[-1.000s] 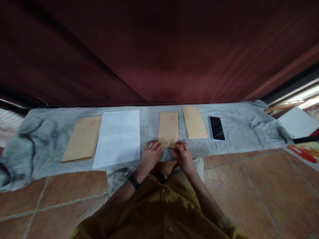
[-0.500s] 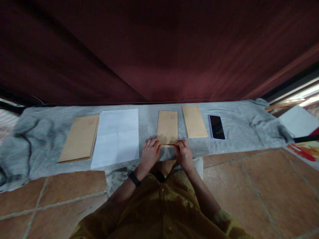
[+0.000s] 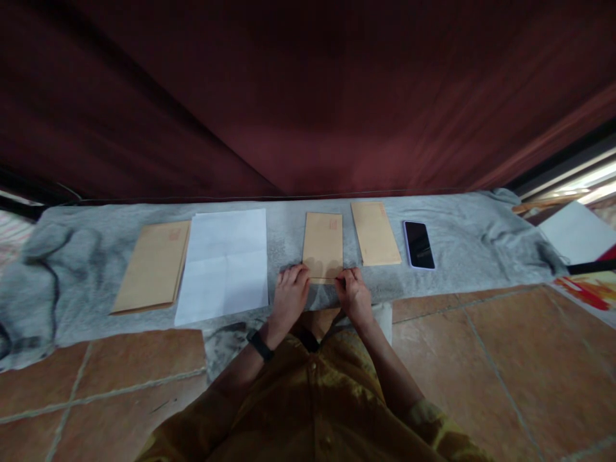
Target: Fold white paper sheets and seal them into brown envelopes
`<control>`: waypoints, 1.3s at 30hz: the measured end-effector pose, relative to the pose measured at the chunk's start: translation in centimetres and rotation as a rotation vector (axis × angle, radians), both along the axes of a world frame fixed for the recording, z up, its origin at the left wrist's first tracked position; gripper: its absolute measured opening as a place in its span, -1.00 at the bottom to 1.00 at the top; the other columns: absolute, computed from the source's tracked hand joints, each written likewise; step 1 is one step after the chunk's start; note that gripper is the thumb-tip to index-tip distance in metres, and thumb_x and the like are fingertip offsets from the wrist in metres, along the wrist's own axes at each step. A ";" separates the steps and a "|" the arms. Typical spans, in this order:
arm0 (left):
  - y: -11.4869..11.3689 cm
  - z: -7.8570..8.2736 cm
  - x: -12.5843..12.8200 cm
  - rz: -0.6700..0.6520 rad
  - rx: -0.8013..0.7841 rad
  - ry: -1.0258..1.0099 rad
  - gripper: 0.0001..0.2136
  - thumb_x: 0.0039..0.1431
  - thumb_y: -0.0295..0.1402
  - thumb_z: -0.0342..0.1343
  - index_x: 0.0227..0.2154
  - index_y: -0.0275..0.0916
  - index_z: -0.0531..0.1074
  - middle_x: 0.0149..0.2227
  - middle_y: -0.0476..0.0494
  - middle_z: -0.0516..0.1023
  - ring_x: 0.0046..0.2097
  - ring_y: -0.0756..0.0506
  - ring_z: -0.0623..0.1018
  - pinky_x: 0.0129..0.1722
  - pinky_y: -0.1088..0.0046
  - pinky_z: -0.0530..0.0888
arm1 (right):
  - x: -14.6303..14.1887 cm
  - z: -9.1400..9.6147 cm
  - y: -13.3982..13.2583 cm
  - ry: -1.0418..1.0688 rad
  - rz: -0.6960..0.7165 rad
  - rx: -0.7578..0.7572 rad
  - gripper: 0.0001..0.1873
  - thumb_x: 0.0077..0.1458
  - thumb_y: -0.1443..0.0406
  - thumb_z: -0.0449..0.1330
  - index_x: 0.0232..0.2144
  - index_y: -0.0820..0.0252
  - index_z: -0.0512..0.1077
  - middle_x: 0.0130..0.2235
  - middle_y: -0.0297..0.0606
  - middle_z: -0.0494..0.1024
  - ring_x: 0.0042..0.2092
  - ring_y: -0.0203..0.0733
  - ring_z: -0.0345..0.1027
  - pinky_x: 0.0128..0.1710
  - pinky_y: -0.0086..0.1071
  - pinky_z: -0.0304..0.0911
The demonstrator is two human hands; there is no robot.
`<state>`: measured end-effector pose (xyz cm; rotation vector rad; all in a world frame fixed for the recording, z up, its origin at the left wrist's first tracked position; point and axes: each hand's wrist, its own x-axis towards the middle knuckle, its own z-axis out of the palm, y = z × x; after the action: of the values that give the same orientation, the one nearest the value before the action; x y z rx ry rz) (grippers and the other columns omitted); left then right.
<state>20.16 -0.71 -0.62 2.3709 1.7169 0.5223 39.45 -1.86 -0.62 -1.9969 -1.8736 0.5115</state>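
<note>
A brown envelope (image 3: 323, 244) lies lengthwise on the grey cloth (image 3: 433, 289) in front of me. My left hand (image 3: 290, 298) pinches its near left corner, fingers curled on the edge. My right hand (image 3: 353, 296) pinches the near right corner the same way. The envelope's near end is partly hidden under my fingers. A second brown envelope (image 3: 375, 233) lies just to the right, apart from both hands.
A sheet of white paper (image 3: 224, 263) and a stack of brown envelopes (image 3: 151, 265) lie to the left. A black phone (image 3: 418, 244) rests right of the envelopes. Dark red curtain hangs behind; tiled floor (image 3: 505, 359) runs along the near side. More paper (image 3: 575, 232) sits far right.
Both hands have stayed on the envelope's near end, their fingers shifting slightly closer along its edge. The view has drifted a little; nothing else moved.
</note>
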 end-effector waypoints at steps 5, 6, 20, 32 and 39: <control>-2.2 -0.6 0.6 -0.293 0.093 0.075 -0.59 0.33 -0.51 -0.06 0.21 -0.29 0.33 0.28 -0.26 0.40 0.33 -0.21 0.33 0.33 0.14 0.28 | 0.1 -0.5 0.1 -0.003 -0.003 0.062 -0.93 0.29 0.30 0.13 -0.21 0.14 0.41 -0.11 -0.19 0.51 -0.20 -0.19 0.46 -0.26 -0.41 0.32; -2.7 -0.8 0.8 -0.322 0.094 0.082 -0.57 0.35 -0.49 -0.06 0.25 -0.29 0.29 0.31 -0.25 0.37 0.36 -0.19 0.30 0.35 0.16 0.26 | 0.1 -0.5 0.1 -0.002 0.003 0.078 -0.93 0.29 0.30 0.14 -0.21 0.14 0.41 -0.12 -0.19 0.52 -0.20 -0.19 0.46 -0.26 -0.41 0.32; -3.6 -1.2 1.7 -0.321 0.007 0.163 -0.48 0.33 -0.39 -0.01 0.32 -0.34 0.21 0.41 -0.22 0.19 0.43 -0.16 0.16 0.43 0.19 0.13 | 0.3 -1.1 -0.5 0.016 0.038 0.212 -0.81 0.35 0.31 0.04 -0.14 0.19 0.46 -0.13 -0.10 0.55 -0.12 -0.11 0.46 -0.10 -0.28 0.40; -3.9 -2.6 1.9 -0.261 0.001 0.193 -0.41 0.21 -0.55 -0.10 0.33 -0.46 0.18 0.36 -0.36 0.28 0.41 -0.15 0.22 0.40 0.23 0.19 | -2.0 -2.1 -4.3 0.048 0.392 0.238 -0.40 0.43 0.23 -0.12 0.42 0.27 0.00 0.37 -0.04 0.25 0.41 -0.07 0.04 0.38 0.00 0.08; -4.0 -2.1 1.6 -0.252 -0.003 0.153 -0.36 0.19 -0.55 -0.11 0.37 -0.39 0.11 0.38 -0.30 0.23 0.42 -0.15 0.19 0.41 0.19 0.17 | -1.6 -2.9 -4.4 -0.056 0.407 0.234 -0.37 0.42 0.18 -0.09 0.42 0.34 0.01 0.38 -0.01 0.23 0.43 -0.05 -0.02 0.41 -0.02 0.00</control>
<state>21.73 -4.66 -2.77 2.6340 1.4385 0.3047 37.90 -6.26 -3.53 -1.5014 -2.2702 0.3222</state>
